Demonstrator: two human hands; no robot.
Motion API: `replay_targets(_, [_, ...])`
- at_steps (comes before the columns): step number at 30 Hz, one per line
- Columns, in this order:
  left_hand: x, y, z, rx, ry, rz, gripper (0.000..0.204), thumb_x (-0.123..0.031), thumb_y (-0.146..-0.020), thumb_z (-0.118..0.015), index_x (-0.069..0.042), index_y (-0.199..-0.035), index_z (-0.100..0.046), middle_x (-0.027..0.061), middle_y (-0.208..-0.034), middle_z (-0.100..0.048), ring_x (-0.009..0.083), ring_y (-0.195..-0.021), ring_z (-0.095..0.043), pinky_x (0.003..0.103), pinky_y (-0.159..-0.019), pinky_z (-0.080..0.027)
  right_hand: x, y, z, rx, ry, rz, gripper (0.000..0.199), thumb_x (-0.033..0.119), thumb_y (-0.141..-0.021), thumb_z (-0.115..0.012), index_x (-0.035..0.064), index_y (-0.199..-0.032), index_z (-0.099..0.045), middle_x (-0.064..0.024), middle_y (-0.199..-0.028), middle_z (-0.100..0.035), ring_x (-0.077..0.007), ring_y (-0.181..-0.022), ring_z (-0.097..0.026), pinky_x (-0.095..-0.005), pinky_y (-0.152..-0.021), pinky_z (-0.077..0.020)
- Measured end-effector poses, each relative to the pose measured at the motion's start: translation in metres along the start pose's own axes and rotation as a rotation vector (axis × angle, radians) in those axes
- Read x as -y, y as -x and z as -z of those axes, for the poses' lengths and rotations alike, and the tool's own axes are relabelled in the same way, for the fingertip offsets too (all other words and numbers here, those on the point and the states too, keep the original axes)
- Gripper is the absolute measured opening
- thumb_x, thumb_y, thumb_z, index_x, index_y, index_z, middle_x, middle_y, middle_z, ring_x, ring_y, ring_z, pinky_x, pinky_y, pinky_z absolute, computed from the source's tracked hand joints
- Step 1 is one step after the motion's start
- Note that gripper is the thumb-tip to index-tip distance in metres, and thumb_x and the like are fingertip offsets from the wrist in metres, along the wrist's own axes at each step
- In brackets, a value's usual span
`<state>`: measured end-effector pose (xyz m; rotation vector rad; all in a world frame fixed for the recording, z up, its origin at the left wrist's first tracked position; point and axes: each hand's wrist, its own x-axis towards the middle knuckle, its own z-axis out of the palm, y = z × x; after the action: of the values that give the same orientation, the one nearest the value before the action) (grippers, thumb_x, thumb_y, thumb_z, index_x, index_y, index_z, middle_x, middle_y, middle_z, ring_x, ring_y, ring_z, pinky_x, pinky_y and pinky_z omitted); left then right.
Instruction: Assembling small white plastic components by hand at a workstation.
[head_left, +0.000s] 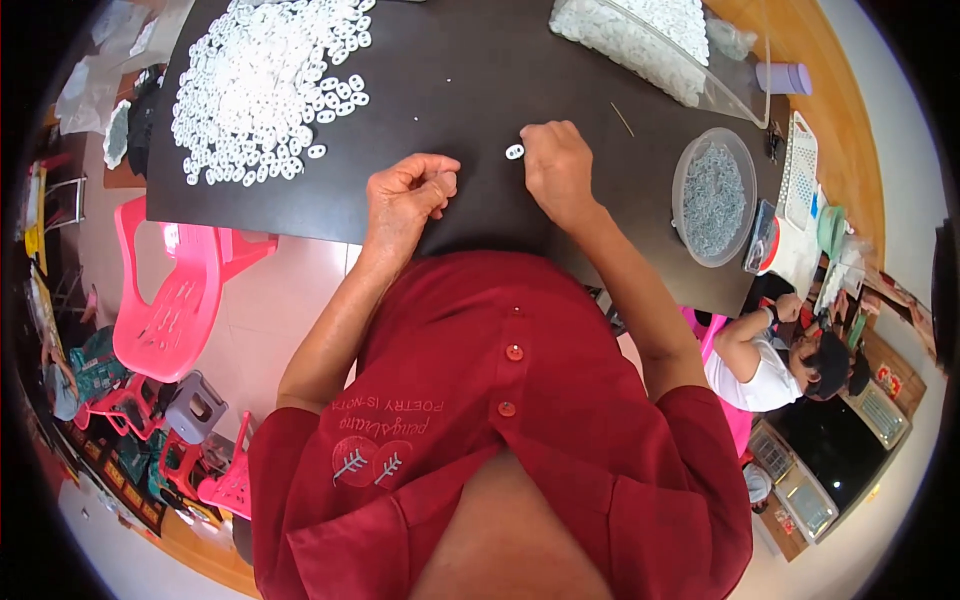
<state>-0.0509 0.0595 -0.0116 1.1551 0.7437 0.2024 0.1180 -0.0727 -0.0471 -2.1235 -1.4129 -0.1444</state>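
Observation:
My left hand (413, 198) is over the near part of the dark table, thumb and fingers drawn together in a pinch. Whatever may be between those fingertips is too small to make out. To its right, my right hand (558, 172) is closed in a loose fist, knuckles up. A small white oval piece with two holes (515, 152) is right at the left edge of that fist; whether the fingers grip it or it lies beside them is unclear. A big heap of similar white oval pieces (255, 95) spreads over the table's far left.
A round clear tub (688, 200) of small grey metal parts, apparently screws, stands at the right. Beyond it are a large clear bin (745, 105) of white pieces, a thin brass-coloured stick (622, 119) and a lilac cup (790, 78). A pink chair (172, 310) stands left; another person (765, 365) sits right.

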Motion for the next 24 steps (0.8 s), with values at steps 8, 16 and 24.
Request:
replay_targets(8, [0.003,-0.011,-0.003,0.023,0.058,0.037,0.016,-0.006,-0.083,-0.062,0.003,-0.095,-0.063,0.0051,-0.073,-0.060,0.0082,-0.059,-0.053,0.020,-0.053,-0.044,-0.029,0.025,0.042,-0.095,0.086,-0.287,0.008,0.002,-0.076,-0.060,0.0039,-0.083,-0.063,-0.0103,-0.076,-0.061,-0.0263,-0.073,-0.058,-0.0340,-0.067,-0.0460])
replay_targets(16, [0.006,-0.014,-0.007,0.048,0.031,0.046,0.014,-0.007,-0.083,-0.062,0.003,-0.093,-0.063,0.0052,-0.073,-0.060,0.0080,-0.059,-0.053,0.020,-0.051,-0.043,-0.032,0.051,0.053,-0.062,0.063,-0.361,0.009,0.003,-0.075,-0.062,0.0042,-0.083,-0.063,-0.0097,-0.077,-0.061,-0.0264,-0.074,-0.057,-0.0351,-0.067,-0.0458])
replay_targets(24, [0.013,-0.027,-0.015,0.023,-0.311,-0.067,0.017,-0.015,-0.079,-0.068,-0.003,-0.091,-0.063,-0.0003,-0.063,-0.058,0.0068,-0.054,-0.051,0.020,-0.048,-0.039,-0.044,0.032,0.056,-0.159,0.203,-0.322,0.010,0.004,-0.074,-0.063,0.0050,-0.084,-0.062,-0.0096,-0.075,-0.059,-0.0268,-0.071,-0.056,-0.0363,-0.064,-0.0444])
